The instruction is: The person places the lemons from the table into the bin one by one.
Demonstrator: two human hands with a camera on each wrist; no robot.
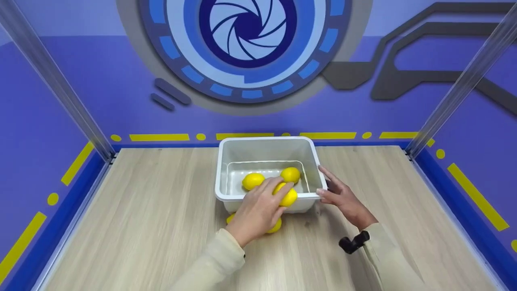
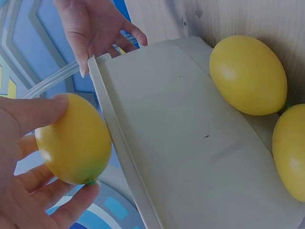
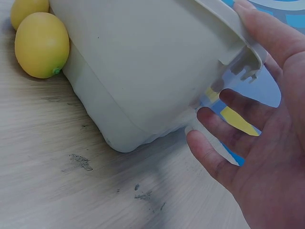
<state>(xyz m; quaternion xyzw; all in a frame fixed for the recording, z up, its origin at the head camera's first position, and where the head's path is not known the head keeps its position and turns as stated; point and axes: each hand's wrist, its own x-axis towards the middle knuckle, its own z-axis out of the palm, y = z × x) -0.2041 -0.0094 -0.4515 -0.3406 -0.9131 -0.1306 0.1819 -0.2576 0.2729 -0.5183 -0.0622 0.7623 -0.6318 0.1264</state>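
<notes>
My left hand [image 1: 258, 206] holds a yellow lemon [image 1: 288, 197] at the front rim of a white plastic bin [image 1: 266, 147]. In the left wrist view the thumb and fingers surround this lemon [image 2: 74, 140], whose tip is greenish. Inside the bin lie two lemons, one to the left [image 1: 253, 181] and one to the right [image 1: 291, 175]. Two more lemons [image 2: 248, 75] rest on the table against the bin's front wall, partly hidden by my left hand in the head view. My right hand [image 1: 349, 204] touches the bin's right front corner, thumb on the rim, other fingers [image 3: 228, 129] extended and apart.
A light wood-grain table [image 1: 161, 226] carries the bin near its back edge. Blue-purple printed panels [image 1: 282, 121] stand behind and at both sides, with metal posts [image 1: 72, 93] at the back corners. A black strap piece [image 1: 354, 242] sits at the right cuff.
</notes>
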